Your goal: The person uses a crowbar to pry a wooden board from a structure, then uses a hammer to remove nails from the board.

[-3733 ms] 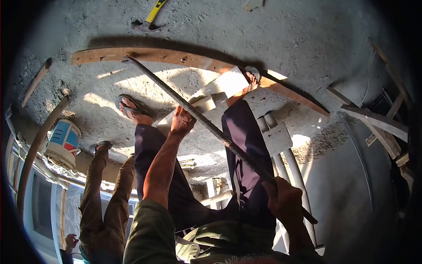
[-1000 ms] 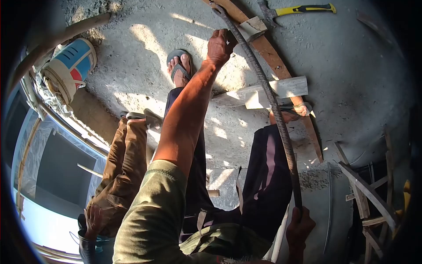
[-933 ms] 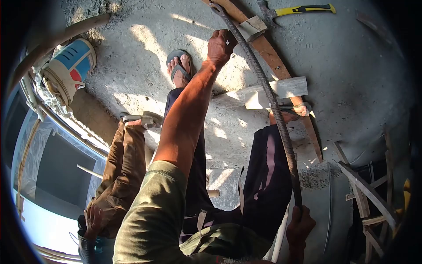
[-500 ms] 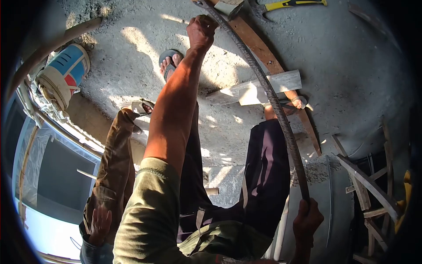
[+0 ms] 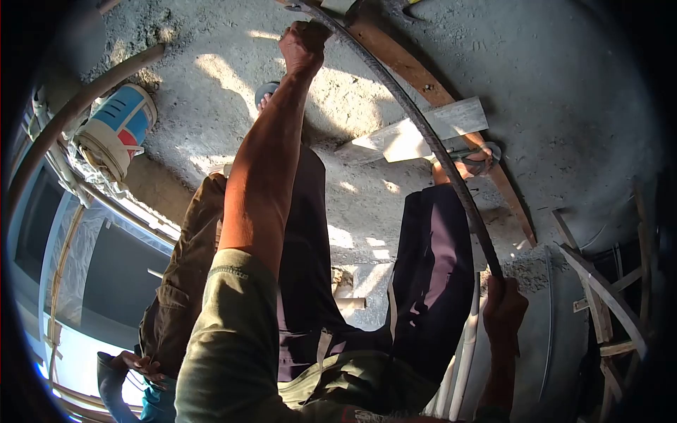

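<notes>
Where the view is nearest the camera, a green sleeve (image 5: 226,331) covers the left upper arm, and dark trousers (image 5: 430,282) cover both legs below it. The right hand (image 5: 504,310) is low on the right side, with its fingers fully closed around the lower end of the steel bar (image 5: 423,130). White pipes (image 5: 462,352) run just beside this hand, next to the right leg.

From the right hand, the ribbed steel bar rises across the right leg and runs up and to the left in a long bowed line. Midway along, it passes over a short pale board (image 5: 462,114), which lies across a long brown plank (image 5: 416,77) on the concrete floor (image 5: 564,70). The right foot (image 5: 469,161), in a sandal, rests at the plank just beside the bar. The left foot (image 5: 266,92) is set further left, partly hidden behind the forearm.

At the far end, the left hand (image 5: 303,46) is at full arm's reach, clenched in a fist on the upper end of the bar.

To the left, a second person in brown trousers (image 5: 183,268) stands at the slab edge. A blue and white bucket (image 5: 116,130) sits beyond them.
</notes>
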Demonstrator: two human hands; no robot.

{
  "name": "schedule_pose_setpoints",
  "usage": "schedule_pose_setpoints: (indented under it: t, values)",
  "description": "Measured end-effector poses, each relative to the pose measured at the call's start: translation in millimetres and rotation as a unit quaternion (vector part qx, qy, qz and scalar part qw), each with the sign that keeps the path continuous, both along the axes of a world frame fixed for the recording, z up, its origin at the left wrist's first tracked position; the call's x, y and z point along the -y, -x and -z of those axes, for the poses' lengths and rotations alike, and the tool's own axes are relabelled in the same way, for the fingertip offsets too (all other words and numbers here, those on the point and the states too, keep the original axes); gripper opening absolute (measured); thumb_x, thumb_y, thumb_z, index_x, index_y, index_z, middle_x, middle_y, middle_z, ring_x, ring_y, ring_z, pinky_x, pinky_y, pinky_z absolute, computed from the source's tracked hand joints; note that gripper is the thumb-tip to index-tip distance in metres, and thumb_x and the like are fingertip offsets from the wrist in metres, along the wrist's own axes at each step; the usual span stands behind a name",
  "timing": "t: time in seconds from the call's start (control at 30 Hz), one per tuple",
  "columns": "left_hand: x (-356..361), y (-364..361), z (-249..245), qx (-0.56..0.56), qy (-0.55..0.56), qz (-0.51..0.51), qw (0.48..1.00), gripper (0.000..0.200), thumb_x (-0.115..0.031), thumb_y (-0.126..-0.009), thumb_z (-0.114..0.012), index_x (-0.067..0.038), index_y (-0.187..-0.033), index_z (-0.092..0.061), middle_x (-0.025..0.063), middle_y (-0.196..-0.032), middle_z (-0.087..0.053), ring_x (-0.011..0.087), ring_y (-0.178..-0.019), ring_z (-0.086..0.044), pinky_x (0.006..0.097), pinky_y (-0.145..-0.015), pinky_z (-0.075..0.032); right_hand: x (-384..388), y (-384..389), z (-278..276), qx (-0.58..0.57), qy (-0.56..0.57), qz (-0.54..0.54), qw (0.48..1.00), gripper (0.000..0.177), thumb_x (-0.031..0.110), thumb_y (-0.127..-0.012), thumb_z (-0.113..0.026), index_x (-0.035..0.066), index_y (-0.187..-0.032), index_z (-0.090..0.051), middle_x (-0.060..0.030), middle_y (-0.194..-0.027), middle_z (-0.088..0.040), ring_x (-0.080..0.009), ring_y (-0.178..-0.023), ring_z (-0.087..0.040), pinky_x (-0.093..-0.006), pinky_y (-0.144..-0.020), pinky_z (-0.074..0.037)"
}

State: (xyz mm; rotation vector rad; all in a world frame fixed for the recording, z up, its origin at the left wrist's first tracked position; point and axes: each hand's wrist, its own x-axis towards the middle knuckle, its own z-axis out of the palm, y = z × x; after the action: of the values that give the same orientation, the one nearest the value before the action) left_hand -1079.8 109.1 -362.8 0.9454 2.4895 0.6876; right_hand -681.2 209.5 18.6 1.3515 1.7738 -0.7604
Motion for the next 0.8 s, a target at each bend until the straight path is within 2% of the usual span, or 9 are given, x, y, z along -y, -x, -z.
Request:
schedule_pose_setpoints:
  t: [0.1, 0.17, 0.23, 0.37, 0.5, 0.6, 0.63, 0.7, 0.8]
  values:
    - [7.8, 1.6, 15.4, -0.034, 0.003, -0.002, 0.999, 0.013, -0.011, -0.071, -0.063, -0.019, -0.076, -0.073, 0.0039, -0.077, -0.067, 0.0251, -0.078, -0.061, 0.0342, -0.073, -0.049, -15.7, 47.3, -46.3, 0.027, -0.026, -0.021, 0.999, 0.022, 0.021, -0.085, -0.063, 0.004, -0.077, -0.051, -0.0134, -0.056, -0.054, -0.0346, -0.051, -0.057, -0.0404, -0.046, -0.042]
    - [2.7, 2.0, 10.3, 0.063, 0.007, -0.062, 0.996, 0.009, -0.014, -0.071, -0.066, -0.019, -0.075, -0.073, 0.0034, -0.076, -0.067, 0.025, -0.078, -0.061, 0.0343, -0.073, -0.049, -17.5, 71.9, -68.2, 0.05, -0.014, -0.009, 0.999, 0.021, 0.019, -0.084, -0.064, 0.004, -0.077, -0.051, -0.0135, -0.056, -0.053, -0.0353, -0.051, -0.057, -0.041, -0.046, -0.041]
    - [0.4, 1.4, 5.1, 0.083, -0.016, -0.105, 0.991, 0.003, -0.017, -0.071, -0.069, -0.016, -0.072, -0.072, 0.0036, -0.075, -0.067, 0.0258, -0.078, -0.061, 0.0347, -0.074, -0.049, -9.6, 83.3, -80.3, 0.054, -0.009, -0.016, 0.998, 0.022, 0.021, -0.086, -0.061, 0.004, -0.076, -0.05, -0.0142, -0.056, -0.053, -0.0363, -0.051, -0.055, -0.0419, -0.045, -0.04]
    - [10.6, 6.7, 25.2, 0.042, -0.039, -0.086, 0.995, 0.014, -0.021, -0.068, -0.075, -0.01, -0.068, -0.066, 0.005, -0.073, -0.066, 0.0285, -0.077, -0.06, 0.0372, -0.07, -0.047, 7.2, 106.5, -99.3, 0.096, 0.018, -0.013, 0.995, 0.025, 0.023, -0.09, -0.054, 0.004, -0.075, -0.049, -0.0151, -0.054, -0.051, -0.037, -0.05, -0.055, -0.0426, -0.043, -0.039]
    - [12.6, 12.3, 22.8, 0.045, -0.036, -0.068, 0.996, 0.021, -0.024, -0.067, -0.076, -0.007, -0.071, -0.064, 0.0077, -0.073, -0.065, 0.031, -0.079, -0.059, 0.0392, -0.07, -0.048, 23.3, 100.5, -87.2, 0.096, 0.048, 0.002, 0.994, 0.027, 0.022, -0.091, -0.051, 0.002, -0.074, -0.05, -0.0165, -0.053, -0.051, -0.0373, -0.051, -0.056, -0.0418, -0.044, -0.039]
    - [14.8, 15.2, 25.0, 0.102, -0.049, -0.117, 0.987, 0.033, -0.03, -0.066, -0.077, -0.003, -0.078, -0.063, 0.013, -0.078, -0.064, 0.034, -0.083, -0.058, 0.0426, -0.074, -0.047, 19.0, 70.2, -60.7, 0.057, 0.038, -0.065, 0.996, 0.032, 0.027, -0.092, -0.047, 0.001, -0.073, -0.049, -0.0171, -0.052, -0.048, -0.0385, -0.05, -0.053, -0.0436, -0.045, -0.038]
    - [17.3, 16.8, 29.9, 0.073, -0.049, -0.073, 0.993, 0.037, -0.034, -0.066, -0.078, -0.003, -0.079, -0.063, 0.0132, -0.08, -0.064, 0.0348, -0.083, -0.058, 0.0433, -0.073, -0.047, 12.1, 65.4, -55.5, 0.079, 0.042, -0.028, 0.996, 0.032, 0.027, -0.093, -0.045, 0.002, -0.072, -0.049, -0.017, -0.053, -0.048, -0.0387, -0.05, -0.053, -0.0432, -0.046, -0.038]
    - [15.8, 16.4, 23.2, 0.053, -0.045, -0.06, 0.996, 0.038, -0.036, -0.066, -0.077, -0.003, -0.079, -0.064, 0.0133, -0.08, -0.064, 0.0349, -0.083, -0.059, 0.0434, -0.071, -0.048, -4.7, 47.2, -51.4, 0.043, 0.053, -0.107, 0.992, 0.033, 0.029, -0.093, -0.044, 0.002, -0.074, -0.05, -0.0166, -0.053, -0.049, -0.0386, -0.051, -0.053, -0.044, -0.046, -0.039]
    - [9.9, 13.6, 19.4, 0.072, -0.024, -0.077, 0.994, 0.027, -0.035, -0.07, -0.075, -0.01, -0.075, -0.068, 0.0099, -0.082, -0.063, 0.0322, -0.081, -0.058, 0.0401, -0.072, -0.048, -31.6, 45.4, -40.2, 0.101, 0.037, -0.073, 0.992, 0.033, 0.03, -0.093, -0.045, 0.002, -0.077, -0.05, -0.0171, -0.053, -0.049, -0.0391, -0.052, -0.054, -0.0457, -0.047, -0.039]
